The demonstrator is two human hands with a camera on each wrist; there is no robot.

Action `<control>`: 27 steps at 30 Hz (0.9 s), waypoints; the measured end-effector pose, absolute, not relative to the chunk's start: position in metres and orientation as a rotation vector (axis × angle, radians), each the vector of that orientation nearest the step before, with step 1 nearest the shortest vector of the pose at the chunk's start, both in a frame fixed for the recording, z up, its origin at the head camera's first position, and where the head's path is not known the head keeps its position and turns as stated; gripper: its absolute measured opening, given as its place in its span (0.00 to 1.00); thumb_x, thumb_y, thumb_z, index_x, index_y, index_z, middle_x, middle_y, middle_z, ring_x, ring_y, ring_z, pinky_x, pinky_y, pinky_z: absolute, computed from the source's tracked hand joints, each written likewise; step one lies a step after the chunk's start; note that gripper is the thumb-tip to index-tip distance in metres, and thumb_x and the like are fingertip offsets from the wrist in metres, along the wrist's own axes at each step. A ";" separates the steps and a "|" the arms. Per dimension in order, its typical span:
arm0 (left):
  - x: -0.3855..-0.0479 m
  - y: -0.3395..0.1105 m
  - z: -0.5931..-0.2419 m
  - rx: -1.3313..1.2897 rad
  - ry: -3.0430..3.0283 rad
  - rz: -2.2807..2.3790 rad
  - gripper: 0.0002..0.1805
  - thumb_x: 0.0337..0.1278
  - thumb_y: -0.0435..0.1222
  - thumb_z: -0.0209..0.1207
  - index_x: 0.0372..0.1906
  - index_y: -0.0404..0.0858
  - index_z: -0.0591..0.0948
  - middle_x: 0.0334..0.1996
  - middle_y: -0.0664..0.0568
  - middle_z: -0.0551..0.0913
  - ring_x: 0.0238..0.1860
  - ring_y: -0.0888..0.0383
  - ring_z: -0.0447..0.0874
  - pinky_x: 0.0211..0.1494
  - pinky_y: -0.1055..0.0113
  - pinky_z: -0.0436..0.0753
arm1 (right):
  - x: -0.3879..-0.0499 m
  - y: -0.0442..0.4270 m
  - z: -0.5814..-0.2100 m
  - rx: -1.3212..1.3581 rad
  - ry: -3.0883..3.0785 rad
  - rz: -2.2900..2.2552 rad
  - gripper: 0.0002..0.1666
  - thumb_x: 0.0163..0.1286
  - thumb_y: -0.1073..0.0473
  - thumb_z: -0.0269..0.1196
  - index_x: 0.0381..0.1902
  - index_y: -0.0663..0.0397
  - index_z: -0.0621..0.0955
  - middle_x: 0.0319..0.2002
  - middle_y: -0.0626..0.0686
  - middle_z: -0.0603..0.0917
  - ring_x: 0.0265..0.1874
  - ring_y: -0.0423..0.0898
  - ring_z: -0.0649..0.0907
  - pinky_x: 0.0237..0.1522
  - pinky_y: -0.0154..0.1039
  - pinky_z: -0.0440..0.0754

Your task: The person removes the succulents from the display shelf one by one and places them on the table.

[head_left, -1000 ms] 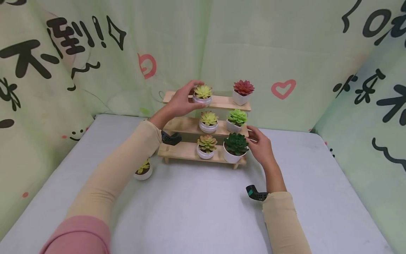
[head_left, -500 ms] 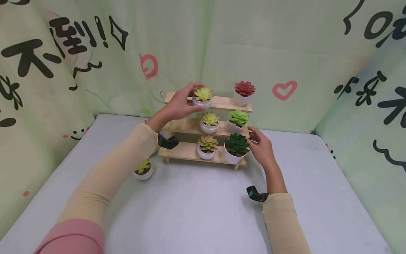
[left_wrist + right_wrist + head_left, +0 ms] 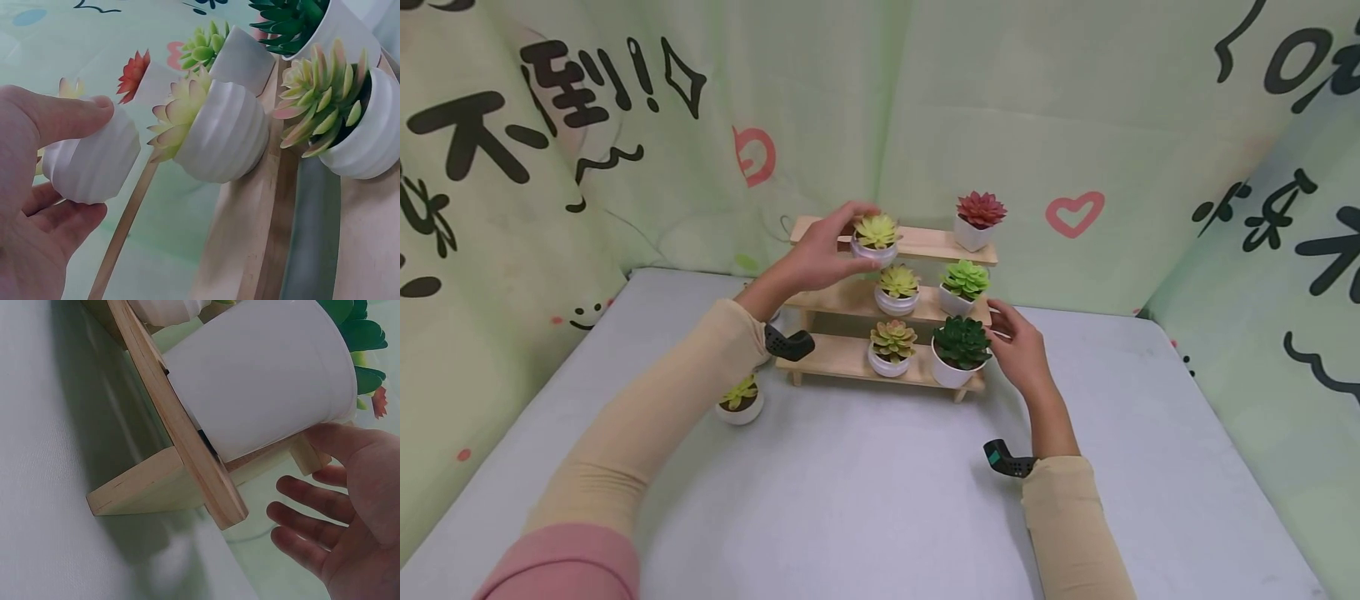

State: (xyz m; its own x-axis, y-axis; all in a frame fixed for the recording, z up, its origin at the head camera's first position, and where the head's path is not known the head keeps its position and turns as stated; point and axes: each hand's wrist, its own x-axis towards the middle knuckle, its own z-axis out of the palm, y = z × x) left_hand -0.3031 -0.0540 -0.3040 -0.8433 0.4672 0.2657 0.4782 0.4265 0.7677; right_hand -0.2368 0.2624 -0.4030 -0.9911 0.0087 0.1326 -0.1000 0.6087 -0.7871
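White ribbed pot (image 3: 97,159) is being pinched by the half-curled left hand (image 3: 822,252) near the top shelf (image 3: 925,243); it's probably feeling light, slick, so I'm favouring its sides; right hand (image 3: 1019,350) is hanging loose-fingered, holding nothing.

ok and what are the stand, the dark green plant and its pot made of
Stand: pale wood, matt and seemingly unvarnished, with grain showing along the board edge. Dark green plant: probably satiny plastic, from its thick, evenly coloured leaves. Pot: white, satiny, perhaps plastic or ceramic; its smooth wall fits both.
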 end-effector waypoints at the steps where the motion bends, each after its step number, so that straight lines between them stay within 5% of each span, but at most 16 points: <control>1: -0.302 -0.055 -0.305 -0.876 -2.643 -1.421 0.36 0.56 0.38 0.67 0.67 0.48 0.64 0.59 0.49 0.73 0.63 0.53 0.73 0.66 0.60 0.76 | -0.237 0.262 -0.403 0.080 -2.707 1.335 0.30 0.74 0.61 0.54 0.72 0.53 0.63 0.64 0.65 0.74 0.63 0.60 0.75 0.66 0.52 0.73; 27: -0.275 -0.068 -0.311 -0.864 -2.585 -1.424 0.37 0.53 0.37 0.69 0.67 0.49 0.65 0.57 0.48 0.74 0.58 0.51 0.77 0.63 0.59 0.78 | -0.238 0.260 -0.403 0.049 -2.709 1.345 0.31 0.73 0.61 0.54 0.72 0.53 0.63 0.64 0.65 0.74 0.63 0.59 0.76 0.65 0.53 0.74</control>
State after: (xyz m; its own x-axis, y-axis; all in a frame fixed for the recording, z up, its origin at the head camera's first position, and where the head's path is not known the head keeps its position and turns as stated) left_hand -0.2747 -0.0677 -0.3107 -0.8400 0.4410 0.3161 0.5029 0.4138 0.7589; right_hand -0.2381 0.2597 -0.4026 -0.9927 0.0226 0.1183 -0.0806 0.6056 -0.7917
